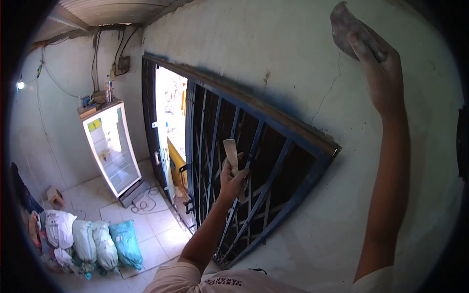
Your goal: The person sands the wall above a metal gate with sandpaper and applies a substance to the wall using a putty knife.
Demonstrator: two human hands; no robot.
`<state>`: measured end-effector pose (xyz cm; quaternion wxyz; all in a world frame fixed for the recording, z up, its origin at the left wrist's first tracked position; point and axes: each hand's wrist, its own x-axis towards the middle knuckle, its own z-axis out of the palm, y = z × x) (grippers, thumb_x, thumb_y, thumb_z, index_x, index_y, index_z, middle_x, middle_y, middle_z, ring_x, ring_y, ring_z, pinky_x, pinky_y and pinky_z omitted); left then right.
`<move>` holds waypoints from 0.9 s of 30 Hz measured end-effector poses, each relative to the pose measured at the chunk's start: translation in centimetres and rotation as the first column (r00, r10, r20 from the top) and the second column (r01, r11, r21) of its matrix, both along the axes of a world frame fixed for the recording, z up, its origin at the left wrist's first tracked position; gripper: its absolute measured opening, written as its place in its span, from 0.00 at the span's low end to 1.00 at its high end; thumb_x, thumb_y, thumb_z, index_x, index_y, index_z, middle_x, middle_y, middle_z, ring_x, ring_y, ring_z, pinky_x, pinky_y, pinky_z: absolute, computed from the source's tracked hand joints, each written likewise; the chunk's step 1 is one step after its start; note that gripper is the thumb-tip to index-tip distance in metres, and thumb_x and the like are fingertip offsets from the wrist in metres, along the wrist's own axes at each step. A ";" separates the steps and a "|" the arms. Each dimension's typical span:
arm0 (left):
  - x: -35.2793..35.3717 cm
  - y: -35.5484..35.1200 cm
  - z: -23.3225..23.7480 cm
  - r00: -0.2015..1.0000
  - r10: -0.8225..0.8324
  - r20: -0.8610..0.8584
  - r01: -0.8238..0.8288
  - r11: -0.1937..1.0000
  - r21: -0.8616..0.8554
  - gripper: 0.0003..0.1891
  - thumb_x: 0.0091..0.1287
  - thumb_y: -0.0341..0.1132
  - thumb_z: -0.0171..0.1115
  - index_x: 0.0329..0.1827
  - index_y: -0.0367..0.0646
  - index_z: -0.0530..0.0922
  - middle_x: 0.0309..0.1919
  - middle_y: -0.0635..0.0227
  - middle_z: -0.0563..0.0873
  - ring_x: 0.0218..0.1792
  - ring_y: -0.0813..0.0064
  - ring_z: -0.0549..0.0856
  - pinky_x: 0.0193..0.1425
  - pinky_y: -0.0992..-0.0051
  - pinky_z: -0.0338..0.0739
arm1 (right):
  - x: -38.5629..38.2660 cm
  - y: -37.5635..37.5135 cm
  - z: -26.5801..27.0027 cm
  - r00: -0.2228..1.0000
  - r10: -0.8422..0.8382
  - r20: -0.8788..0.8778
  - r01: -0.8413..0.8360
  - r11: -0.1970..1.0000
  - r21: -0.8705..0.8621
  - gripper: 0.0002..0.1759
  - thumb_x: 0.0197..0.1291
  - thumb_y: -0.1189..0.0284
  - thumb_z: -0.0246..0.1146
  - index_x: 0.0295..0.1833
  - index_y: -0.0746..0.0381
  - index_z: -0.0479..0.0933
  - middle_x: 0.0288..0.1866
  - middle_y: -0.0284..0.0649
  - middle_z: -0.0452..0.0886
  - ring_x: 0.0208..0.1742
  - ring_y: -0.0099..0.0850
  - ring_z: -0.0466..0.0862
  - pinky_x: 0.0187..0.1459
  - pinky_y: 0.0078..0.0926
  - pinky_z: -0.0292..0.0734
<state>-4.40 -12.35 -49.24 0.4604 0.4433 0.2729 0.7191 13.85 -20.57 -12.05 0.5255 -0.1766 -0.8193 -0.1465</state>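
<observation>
Two hands point(233, 181) point(386, 80), two flat-bladed tools point(230, 149) point(344, 28), one barred gate point(277, 169)

2 scrapers point(343, 30) matt; wall point(273, 49) matt, finely cracked; gate point(255, 143) painted metal; sacks point(84, 240) crinkled plastic.

We see a glass-fronted cabinet point(113, 149) standing on the tiled floor point(155, 222) near a bright doorway point(172, 105). Nearer us, stuffed sacks point(85, 240) sit side by side; a bulb point(20, 85) glows at far left.
</observation>
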 end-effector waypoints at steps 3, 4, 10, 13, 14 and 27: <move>0.3 2.1 0.6 0.997 -0.072 -0.011 0.073 0.997 0.039 0.26 0.64 0.26 0.63 0.66 0.38 0.69 0.38 0.69 0.81 0.28 0.82 0.80 0.30 0.81 0.76 | -0.5 0.7 2.4 0.981 -0.137 0.137 0.111 0.977 0.183 0.20 0.71 0.68 0.59 0.64 0.64 0.77 0.57 0.45 0.85 0.56 0.31 0.83 0.60 0.29 0.75; 0.4 2.6 0.1 0.997 -0.080 -0.007 0.080 0.996 0.037 0.27 0.64 0.25 0.63 0.67 0.37 0.69 0.39 0.69 0.81 0.28 0.82 0.80 0.30 0.81 0.76 | -0.5 0.5 3.4 0.960 -0.218 0.175 0.164 0.946 0.280 0.19 0.70 0.71 0.59 0.64 0.63 0.78 0.58 0.46 0.84 0.57 0.34 0.83 0.61 0.31 0.75; 0.4 3.7 -0.6 0.989 -0.137 0.061 0.134 0.990 0.044 0.26 0.64 0.26 0.64 0.66 0.35 0.70 0.38 0.69 0.82 0.26 0.82 0.80 0.28 0.81 0.75 | -0.8 2.2 8.4 0.751 -0.625 0.214 0.344 0.646 0.681 0.24 0.58 0.82 0.63 0.61 0.60 0.79 0.60 0.47 0.82 0.62 0.44 0.80 0.64 0.38 0.76; -0.2 3.5 0.2 0.983 -0.182 0.038 0.181 0.983 0.027 0.23 0.65 0.27 0.65 0.64 0.35 0.73 0.35 0.70 0.82 0.24 0.82 0.80 0.26 0.80 0.74 | -1.2 4.2 10.1 0.639 -0.735 0.227 0.350 0.541 0.765 0.25 0.54 0.83 0.64 0.60 0.60 0.79 0.60 0.47 0.81 0.64 0.43 0.79 0.66 0.38 0.74; -0.3 3.5 0.5 0.973 -0.225 0.048 0.224 0.974 0.020 0.22 0.65 0.27 0.65 0.62 0.35 0.74 0.34 0.70 0.83 0.24 0.82 0.80 0.26 0.80 0.74 | -1.4 4.9 10.5 0.612 -0.755 0.236 0.347 0.524 0.778 0.25 0.54 0.83 0.64 0.60 0.60 0.79 0.60 0.47 0.82 0.64 0.43 0.79 0.66 0.38 0.74; -2.1 4.2 0.1 0.913 -0.401 0.079 0.401 0.916 0.009 0.11 0.63 0.25 0.66 0.47 0.36 0.78 0.33 0.69 0.84 0.20 0.82 0.79 0.22 0.81 0.73 | -4.3 17.7 6.5 0.401 -0.857 0.323 0.393 0.479 0.785 0.19 0.68 0.76 0.50 0.60 0.59 0.78 0.63 0.47 0.79 0.64 0.43 0.78 0.67 0.38 0.73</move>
